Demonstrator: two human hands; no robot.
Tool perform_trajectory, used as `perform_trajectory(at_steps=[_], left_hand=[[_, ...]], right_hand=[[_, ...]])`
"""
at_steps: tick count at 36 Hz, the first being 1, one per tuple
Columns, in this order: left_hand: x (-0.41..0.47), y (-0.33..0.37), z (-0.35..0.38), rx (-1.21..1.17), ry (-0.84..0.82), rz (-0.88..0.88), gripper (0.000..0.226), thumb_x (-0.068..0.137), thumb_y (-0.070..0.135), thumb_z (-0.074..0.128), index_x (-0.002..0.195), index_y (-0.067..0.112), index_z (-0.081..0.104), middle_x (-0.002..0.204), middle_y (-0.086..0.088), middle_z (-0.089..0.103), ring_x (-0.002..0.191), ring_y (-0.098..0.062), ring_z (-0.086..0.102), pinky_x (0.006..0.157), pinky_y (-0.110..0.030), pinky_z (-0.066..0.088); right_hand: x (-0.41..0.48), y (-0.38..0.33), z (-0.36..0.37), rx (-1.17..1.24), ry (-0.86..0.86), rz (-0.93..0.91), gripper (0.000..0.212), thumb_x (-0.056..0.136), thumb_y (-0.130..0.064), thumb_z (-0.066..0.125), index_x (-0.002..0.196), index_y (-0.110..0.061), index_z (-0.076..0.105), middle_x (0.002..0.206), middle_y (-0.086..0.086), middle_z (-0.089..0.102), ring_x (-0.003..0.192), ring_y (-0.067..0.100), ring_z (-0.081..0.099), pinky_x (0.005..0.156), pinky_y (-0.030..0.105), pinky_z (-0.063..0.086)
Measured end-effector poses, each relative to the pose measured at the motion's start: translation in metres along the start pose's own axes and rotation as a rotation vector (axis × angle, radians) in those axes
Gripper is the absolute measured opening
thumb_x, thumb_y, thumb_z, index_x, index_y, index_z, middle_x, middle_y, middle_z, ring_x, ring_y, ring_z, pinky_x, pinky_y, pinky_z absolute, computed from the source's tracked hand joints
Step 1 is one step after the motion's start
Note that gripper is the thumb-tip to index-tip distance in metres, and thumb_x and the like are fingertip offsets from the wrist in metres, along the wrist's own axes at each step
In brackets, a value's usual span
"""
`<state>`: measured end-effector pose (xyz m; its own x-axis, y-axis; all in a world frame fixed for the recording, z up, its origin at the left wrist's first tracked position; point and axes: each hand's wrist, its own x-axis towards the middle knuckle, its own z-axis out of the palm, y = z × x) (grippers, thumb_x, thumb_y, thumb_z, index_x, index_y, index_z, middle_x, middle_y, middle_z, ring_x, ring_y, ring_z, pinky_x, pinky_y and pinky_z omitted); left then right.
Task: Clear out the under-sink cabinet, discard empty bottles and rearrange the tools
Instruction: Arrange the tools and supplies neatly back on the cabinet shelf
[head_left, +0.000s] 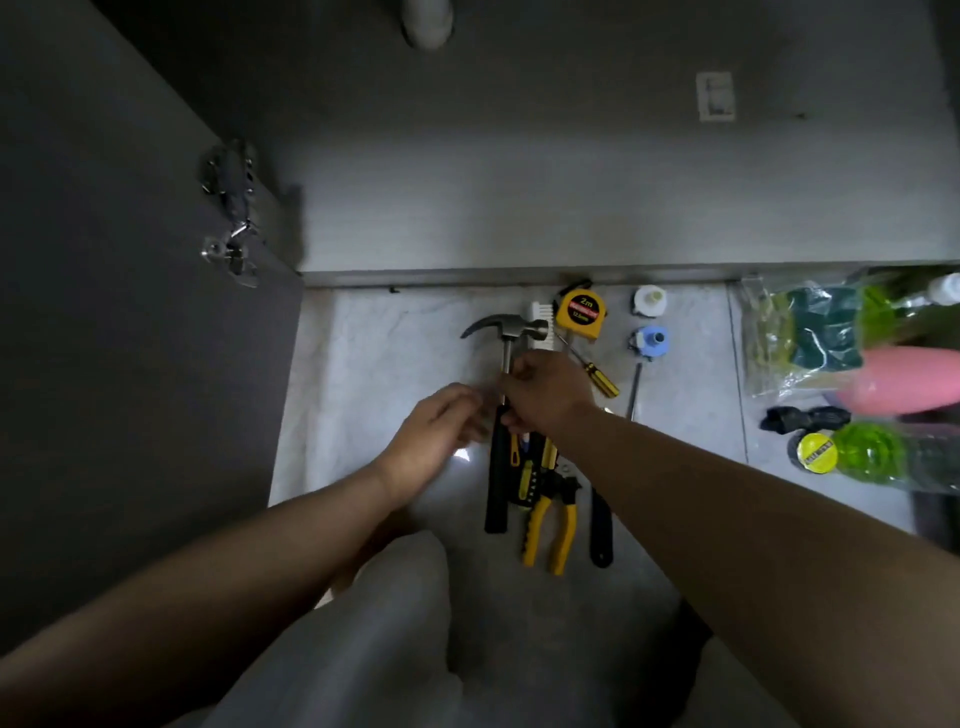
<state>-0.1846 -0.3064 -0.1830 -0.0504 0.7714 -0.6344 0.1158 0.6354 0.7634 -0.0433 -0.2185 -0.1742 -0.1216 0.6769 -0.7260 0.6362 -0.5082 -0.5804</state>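
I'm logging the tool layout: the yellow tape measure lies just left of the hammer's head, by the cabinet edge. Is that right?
Not quite. The head view shows the yellow tape measure just right of the head of the hammer, not left, by the cabinet edge.

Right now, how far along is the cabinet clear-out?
Looks done: hammer, tape measure, pliers and screwdriver lie out on the floor tiles. In hand: right hand grips the hammer shaft, left hand hovers beside it. Left: pink bottle and green bottle lie at right, undiscarded; tools not yet back in the cabinet.
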Motion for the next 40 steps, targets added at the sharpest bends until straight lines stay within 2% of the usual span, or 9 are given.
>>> perform_trajectory(at_steps=[2,5,9,12,17,23,26,32,40], left_hand=[[-0.008,0.001,0.003,-0.090,-0.106,-0.042,0.019,0.104,0.012,0.053,0.116,0.000,0.062,0.101,-0.021,0.071,0.090,-0.022,0.070,0.082,-0.031,0.057],[-0.011,-0.005,0.011,-0.030,-0.039,0.000,0.018,0.102,0.007,0.056,0.115,-0.005,0.052,0.099,-0.030,0.067,0.086,-0.035,0.069,0.085,-0.045,0.057],[-0.003,-0.011,0.005,-0.076,0.131,-0.045,0.017,0.107,0.022,0.049,0.115,0.007,0.049,0.080,-0.013,0.059,0.061,-0.017,0.058,0.055,-0.030,0.052],[0.005,-0.020,-0.009,0.089,0.254,-0.040,0.021,0.108,0.035,0.044,0.115,0.018,0.053,0.088,-0.003,0.062,0.075,-0.017,0.060,0.068,-0.033,0.051],[0.011,-0.029,-0.029,0.035,0.382,-0.109,0.029,0.103,0.048,0.049,0.107,0.021,0.059,0.092,-0.006,0.066,0.084,-0.023,0.064,0.078,-0.039,0.055],[0.012,-0.046,-0.058,0.128,0.555,-0.083,0.014,0.099,0.035,0.060,0.095,0.022,0.058,0.081,0.000,0.061,0.075,-0.012,0.059,0.067,-0.026,0.045],[0.012,-0.050,-0.071,0.166,0.571,-0.076,0.008,0.097,0.025,0.062,0.104,0.025,0.058,0.090,0.003,0.064,0.081,-0.006,0.059,0.077,-0.025,0.045],[0.014,-0.051,-0.082,0.255,0.533,-0.057,0.028,0.099,0.019,0.063,0.127,0.015,0.064,0.118,-0.010,0.063,0.107,-0.024,0.062,0.103,-0.038,0.050],[0.021,-0.047,-0.085,0.294,0.565,-0.098,0.048,0.096,0.023,0.070,0.142,0.021,0.058,0.125,-0.005,0.066,0.111,-0.019,0.062,0.105,-0.030,0.048]], right_hand=[[0.005,-0.009,0.012,-0.074,0.027,-0.047,0.020,0.088,-0.033,0.069,0.074,-0.021,0.064,0.075,0.003,0.074,0.078,0.024,0.074,0.076,0.041,0.062],[0.009,-0.019,0.027,-0.086,0.002,-0.081,0.019,0.089,-0.035,0.072,0.087,-0.016,0.070,0.094,0.009,0.075,0.095,0.029,0.071,0.088,0.044,0.058],[0.008,-0.024,0.038,0.031,-0.042,-0.116,0.026,0.090,-0.027,0.071,0.109,-0.011,0.068,0.111,0.009,0.072,0.106,0.026,0.068,0.094,0.040,0.054],[0.004,-0.020,0.035,-0.069,0.014,-0.194,0.019,0.092,-0.025,0.065,0.110,-0.020,0.064,0.101,-0.002,0.068,0.098,0.015,0.065,0.072,0.020,0.045],[-0.006,0.006,0.025,-0.053,-0.056,-0.166,0.016,0.095,-0.016,0.059,0.111,-0.013,0.063,0.106,0.009,0.070,0.098,0.029,0.069,0.090,0.043,0.056],[-0.014,0.034,0.020,-0.134,-0.030,-0.160,0.014,0.097,-0.017,0.053,0.109,-0.021,0.060,0.088,0.005,0.066,0.088,0.029,0.067,0.075,0.039,0.054],[-0.018,0.040,0.020,-0.163,-0.015,-0.190,0.017,0.097,-0.017,0.053,0.112,-0.022,0.060,0.081,0.000,0.063,0.081,0.025,0.066,0.072,0.039,0.057],[-0.018,0.043,0.019,-0.170,0.002,-0.229,0.017,0.096,-0.013,0.052,0.103,-0.028,0.058,0.077,0.001,0.063,0.075,0.023,0.066,0.068,0.039,0.058],[-0.014,0.051,0.015,-0.191,0.019,-0.234,0.019,0.096,-0.012,0.050,0.103,-0.026,0.060,0.081,-0.002,0.065,0.071,0.018,0.065,0.064,0.040,0.058]])
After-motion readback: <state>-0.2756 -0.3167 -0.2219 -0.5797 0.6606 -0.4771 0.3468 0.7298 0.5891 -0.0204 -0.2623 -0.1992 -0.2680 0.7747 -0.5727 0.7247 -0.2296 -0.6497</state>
